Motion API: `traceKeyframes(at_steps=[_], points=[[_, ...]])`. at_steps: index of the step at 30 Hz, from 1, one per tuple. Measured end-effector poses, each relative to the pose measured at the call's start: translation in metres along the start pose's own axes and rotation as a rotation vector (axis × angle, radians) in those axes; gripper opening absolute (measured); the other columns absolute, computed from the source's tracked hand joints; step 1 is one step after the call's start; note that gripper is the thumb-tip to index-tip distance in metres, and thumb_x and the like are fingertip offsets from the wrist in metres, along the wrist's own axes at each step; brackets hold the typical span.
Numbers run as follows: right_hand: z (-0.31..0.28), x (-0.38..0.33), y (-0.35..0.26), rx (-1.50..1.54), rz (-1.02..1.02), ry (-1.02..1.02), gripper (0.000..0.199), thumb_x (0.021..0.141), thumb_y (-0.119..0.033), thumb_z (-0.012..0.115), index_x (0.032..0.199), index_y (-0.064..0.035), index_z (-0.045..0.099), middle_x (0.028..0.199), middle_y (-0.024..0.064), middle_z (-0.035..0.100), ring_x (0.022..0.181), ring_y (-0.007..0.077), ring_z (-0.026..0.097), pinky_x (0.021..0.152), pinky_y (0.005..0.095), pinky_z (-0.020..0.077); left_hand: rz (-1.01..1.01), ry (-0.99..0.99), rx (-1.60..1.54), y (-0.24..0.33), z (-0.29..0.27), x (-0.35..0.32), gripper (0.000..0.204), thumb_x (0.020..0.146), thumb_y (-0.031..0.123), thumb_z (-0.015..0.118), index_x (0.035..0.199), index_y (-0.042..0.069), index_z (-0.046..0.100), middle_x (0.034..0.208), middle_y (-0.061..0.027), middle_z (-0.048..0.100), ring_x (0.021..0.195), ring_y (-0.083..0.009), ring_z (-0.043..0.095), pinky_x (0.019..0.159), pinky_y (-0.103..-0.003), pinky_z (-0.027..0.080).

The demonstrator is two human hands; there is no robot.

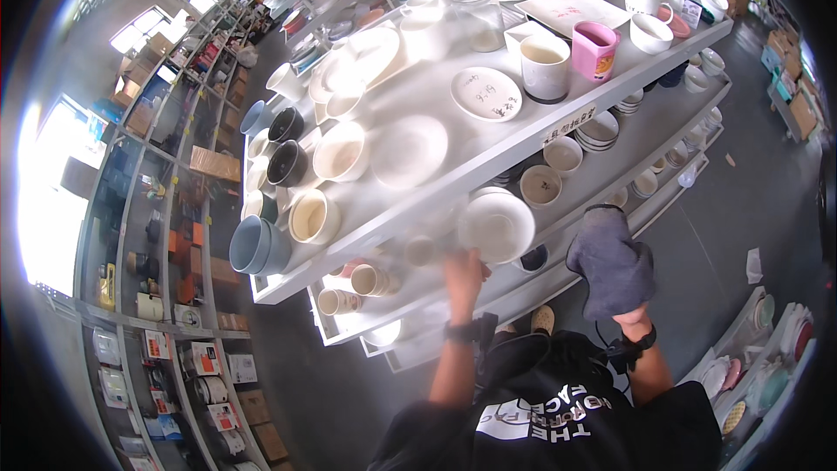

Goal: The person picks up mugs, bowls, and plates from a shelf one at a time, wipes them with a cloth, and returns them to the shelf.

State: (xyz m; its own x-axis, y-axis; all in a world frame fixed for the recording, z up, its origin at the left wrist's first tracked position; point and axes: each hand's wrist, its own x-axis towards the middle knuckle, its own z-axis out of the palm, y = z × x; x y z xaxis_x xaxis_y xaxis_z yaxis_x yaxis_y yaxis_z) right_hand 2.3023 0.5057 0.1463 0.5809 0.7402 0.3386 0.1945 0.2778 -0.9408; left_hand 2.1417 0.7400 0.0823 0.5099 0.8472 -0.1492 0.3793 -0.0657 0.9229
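1. The work in hand looks like wiping a white bowl [495, 225] at the second shelf [610, 176] of a white rack. To do it well, I judge the bowl needs a firm hold by its rim, tilted so the inside faces the cloth, and kept close over the shelf edge in case it slips.
2. The left hand [464, 272] reaches up with its fingers closed on the bowl's lower left rim; the bowl sits just above and to the right of that hand, in front of the shelf edge.
3. The right hand [621, 296] is wrapped in a grey cloth [610, 257], so I cannot tell how far its fingers are spread. The cloth is just right of the bowl, apart from it.
4. Above both hands, the top shelf [436, 78] carries plates, cups and a pink mug [595, 48].
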Motion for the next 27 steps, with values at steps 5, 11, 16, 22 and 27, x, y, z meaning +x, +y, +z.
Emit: traceKeyframes(at_steps=[5,11,16,22,27], points=[[0.041,0.007,0.035,-0.384,-0.254,-0.047,0.030,0.081,-0.012,0.059,0.109,-0.0011,0.059,0.103,0.0045,0.060,0.095,0.0191,0.057,0.086,0.0327,0.0447,0.102,0.054,0.135,0.056,-0.005,-0.047,0.033,0.087,0.024,0.050,0.074,-0.004,0.061,0.052,-0.0102,0.060,0.045,-0.0210,0.059,0.051,-0.033,0.047],[0.082,-0.001,0.090,0.243,0.285,0.333,0.024,0.079,0.001,0.057,0.102,-0.0035,0.059,0.102,0.0024,0.058,0.095,0.0142,0.054,0.087,0.0302,0.0437,0.285,0.115,0.231,0.070,-0.007,-0.067,0.023,0.084,0.018,0.056,0.071,0.000,0.057,0.051,-0.0133,0.056,0.045,-0.0276,0.057,0.047,-0.035,0.044],[0.083,0.022,0.052,0.510,0.493,0.346,0.022,0.084,-0.004,0.054,0.106,-0.0048,0.058,0.104,0.0009,0.056,0.097,0.0123,0.052,0.088,0.0287,0.0433,0.247,-0.018,0.175,0.071,-0.026,-0.075,0.023,0.082,0.017,0.059,0.067,0.001,0.055,0.050,-0.0139,0.051,0.044,-0.0306,0.053,0.046,-0.037,0.042],[0.081,0.017,0.066,0.230,0.328,0.332,0.022,0.088,-0.006,0.050,0.109,-0.0015,0.057,0.105,0.0039,0.058,0.098,0.0140,0.053,0.089,0.0289,0.0430,0.222,-0.074,0.140,0.086,-0.036,-0.085,0.014,0.086,0.013,0.055,0.090,0.000,0.057,0.063,-0.0162,0.059,0.051,-0.0298,0.058,0.051,-0.037,0.045],[0.105,0.022,0.033,-0.013,0.196,0.352,0.026,0.090,-0.006,0.048,0.113,0.0005,0.055,0.109,0.0051,0.057,0.101,0.0155,0.053,0.091,0.0304,0.0420,0.400,-0.139,-0.058,0.088,-0.037,-0.091,0.048,0.088,0.007,0.049,0.133,0.004,0.031,0.111,-0.0220,0.054,0.094,-0.0338,0.058,0.081,-0.037,0.045]])
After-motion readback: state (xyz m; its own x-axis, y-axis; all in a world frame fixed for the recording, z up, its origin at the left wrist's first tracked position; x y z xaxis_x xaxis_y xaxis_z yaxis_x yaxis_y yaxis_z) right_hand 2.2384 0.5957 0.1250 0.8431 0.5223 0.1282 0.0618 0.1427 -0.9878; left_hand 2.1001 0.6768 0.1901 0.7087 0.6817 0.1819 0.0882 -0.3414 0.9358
